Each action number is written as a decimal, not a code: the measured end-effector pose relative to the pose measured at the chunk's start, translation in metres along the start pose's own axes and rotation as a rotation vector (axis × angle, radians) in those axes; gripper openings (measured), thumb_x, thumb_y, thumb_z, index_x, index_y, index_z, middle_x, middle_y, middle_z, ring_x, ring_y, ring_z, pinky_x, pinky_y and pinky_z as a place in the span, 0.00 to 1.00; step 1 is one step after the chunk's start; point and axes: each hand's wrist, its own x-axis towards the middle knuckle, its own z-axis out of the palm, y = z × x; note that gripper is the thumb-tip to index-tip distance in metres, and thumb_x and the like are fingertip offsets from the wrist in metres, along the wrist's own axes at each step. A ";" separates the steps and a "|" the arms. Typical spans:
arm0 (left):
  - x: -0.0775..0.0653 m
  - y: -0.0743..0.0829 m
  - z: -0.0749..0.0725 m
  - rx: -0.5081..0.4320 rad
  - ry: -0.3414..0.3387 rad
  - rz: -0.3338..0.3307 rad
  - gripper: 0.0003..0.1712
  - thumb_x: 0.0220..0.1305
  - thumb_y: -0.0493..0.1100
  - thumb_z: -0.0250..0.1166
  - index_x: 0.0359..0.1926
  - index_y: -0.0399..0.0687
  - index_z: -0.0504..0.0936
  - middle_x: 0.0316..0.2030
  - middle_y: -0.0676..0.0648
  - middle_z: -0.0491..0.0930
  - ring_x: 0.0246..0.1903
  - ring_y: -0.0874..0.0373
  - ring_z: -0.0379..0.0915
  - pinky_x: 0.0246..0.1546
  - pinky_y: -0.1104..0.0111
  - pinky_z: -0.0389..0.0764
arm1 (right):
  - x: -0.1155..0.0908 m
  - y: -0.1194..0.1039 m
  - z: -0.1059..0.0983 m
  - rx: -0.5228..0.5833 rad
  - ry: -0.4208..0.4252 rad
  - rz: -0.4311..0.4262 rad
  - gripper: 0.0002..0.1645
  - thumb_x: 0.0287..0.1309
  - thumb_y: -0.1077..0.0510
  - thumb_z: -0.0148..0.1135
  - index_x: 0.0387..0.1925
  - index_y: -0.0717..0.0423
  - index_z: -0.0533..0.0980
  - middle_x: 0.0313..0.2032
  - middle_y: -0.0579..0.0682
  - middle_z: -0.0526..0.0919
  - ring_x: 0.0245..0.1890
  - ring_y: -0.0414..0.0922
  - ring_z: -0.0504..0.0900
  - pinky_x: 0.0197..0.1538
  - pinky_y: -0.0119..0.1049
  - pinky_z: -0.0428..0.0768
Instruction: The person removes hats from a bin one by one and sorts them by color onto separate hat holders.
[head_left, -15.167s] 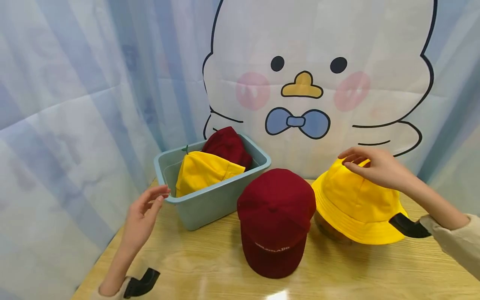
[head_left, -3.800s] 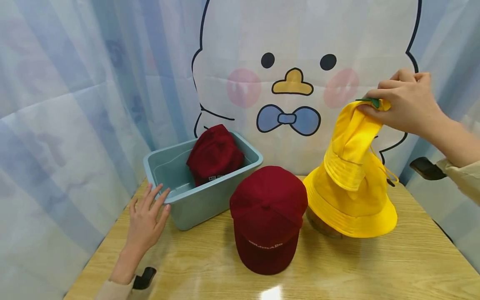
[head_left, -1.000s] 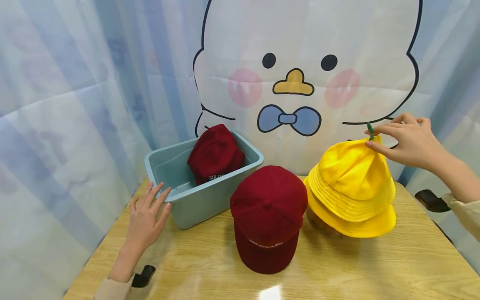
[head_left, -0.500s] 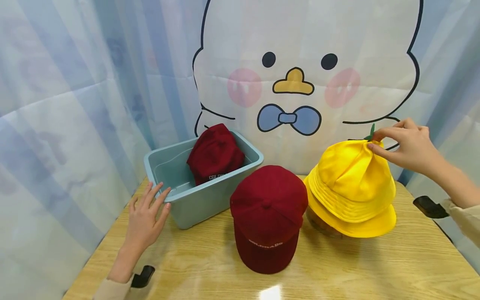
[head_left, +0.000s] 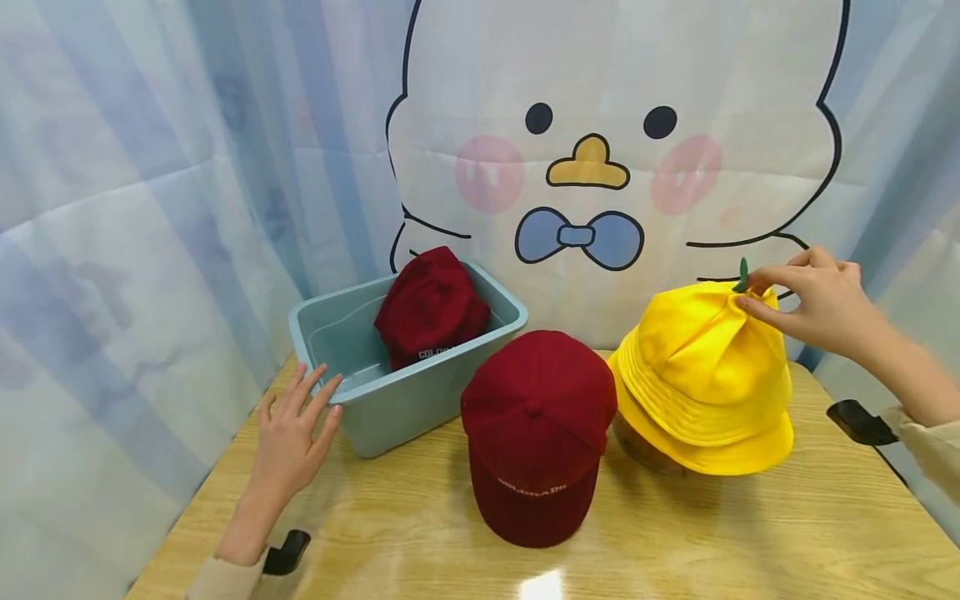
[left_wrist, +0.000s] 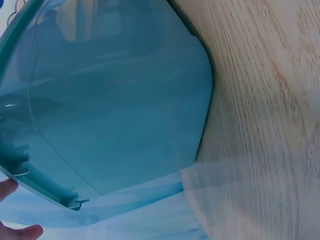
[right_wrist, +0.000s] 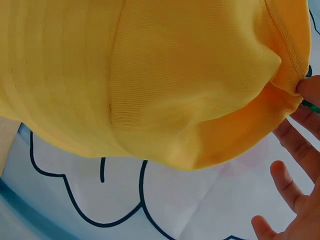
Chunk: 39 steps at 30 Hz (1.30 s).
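Note:
In the head view my right hand (head_left: 825, 300) pinches the crown of a yellow bucket hat (head_left: 697, 358) beside its green leaf tip (head_left: 742, 275). That hat sits over a second yellow bucket hat (head_left: 738, 458), whose brim shows underneath. The right wrist view has thumb and finger on the gathered cloth of the upper hat (right_wrist: 190, 75), the other fingers spread. At the near left corner of a blue-grey bin (head_left: 420, 408), my left hand (head_left: 288, 446) touches the rim with straight, spread fingers. Inside the bin lies a dark red cap (head_left: 431, 308).
Another dark red cap (head_left: 536, 417) with white lettering on its front stands between the bin and the yellow hats. A rounded brownish support (head_left: 641, 450) shows below the yellow brims. Behind the wooden table (head_left: 420, 533) hangs a printed curtain (head_left: 592, 75).
One yellow hat has gone from the bin onto the other yellow hat. Over the last second my right hand sinks slightly with its crown. The left hand now lies spread at the bin rim.

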 end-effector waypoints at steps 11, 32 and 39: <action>0.013 0.020 -0.007 0.029 -0.031 0.040 0.24 0.67 0.54 0.44 0.58 0.49 0.70 0.60 0.40 0.65 0.62 0.41 0.55 0.53 0.41 0.55 | -0.014 0.001 -0.002 -0.011 0.098 0.043 0.18 0.55 0.51 0.58 0.43 0.59 0.76 0.39 0.63 0.79 0.41 0.61 0.62 0.38 0.60 0.52; 0.057 0.216 0.007 -0.908 -0.262 0.350 0.18 0.62 0.37 0.53 0.53 0.38 0.72 0.49 0.43 0.76 0.48 0.57 0.74 0.48 0.73 0.74 | -0.084 0.012 0.019 0.102 -0.156 0.349 0.27 0.60 0.48 0.50 0.49 0.67 0.70 0.43 0.72 0.75 0.35 0.66 0.73 0.23 0.46 0.72; 0.064 0.264 0.026 -1.546 -0.805 -0.201 0.18 0.66 0.37 0.47 0.53 0.31 0.70 0.52 0.32 0.72 0.51 0.40 0.71 0.47 0.68 0.76 | -0.099 0.024 0.032 0.301 -0.336 0.435 0.28 0.64 0.50 0.44 0.53 0.70 0.66 0.45 0.72 0.74 0.34 0.53 0.78 0.29 0.44 0.77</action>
